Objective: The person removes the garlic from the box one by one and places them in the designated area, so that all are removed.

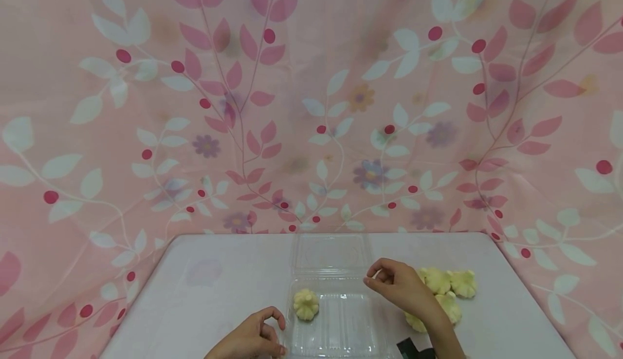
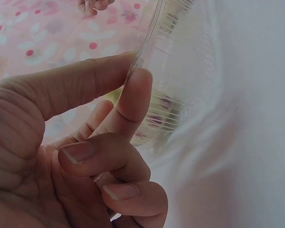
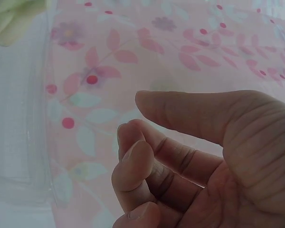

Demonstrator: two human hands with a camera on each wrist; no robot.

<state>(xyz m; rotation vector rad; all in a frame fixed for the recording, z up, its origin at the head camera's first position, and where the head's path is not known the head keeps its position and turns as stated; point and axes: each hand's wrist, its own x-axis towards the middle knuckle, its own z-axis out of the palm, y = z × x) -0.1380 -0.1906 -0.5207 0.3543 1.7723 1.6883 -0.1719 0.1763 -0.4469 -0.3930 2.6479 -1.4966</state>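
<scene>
A clear plastic clamshell box (image 1: 346, 324) lies on the table with its lid (image 1: 333, 252) folded back. One pale yellow, scalloped pattypan squash (image 1: 306, 305) sits in the box's upper left corner. My left hand (image 1: 253, 334) is at the box's left side; in the left wrist view, its thumb and forefinger pinch the clear rim (image 2: 149, 35). Over the box's upper right corner hovers my right hand (image 1: 401, 286), fingers loosely bent and holding nothing. The right wrist view shows a gap between its thumb and fingers (image 3: 133, 166).
Several more pattypan squashes (image 1: 463, 283) lie in a group right of the box, partly hidden behind my right forearm. A black object (image 1: 411, 350) shows at the right wrist. Pink floral cloth (image 1: 292, 105) hangs behind the white table (image 1: 194, 294).
</scene>
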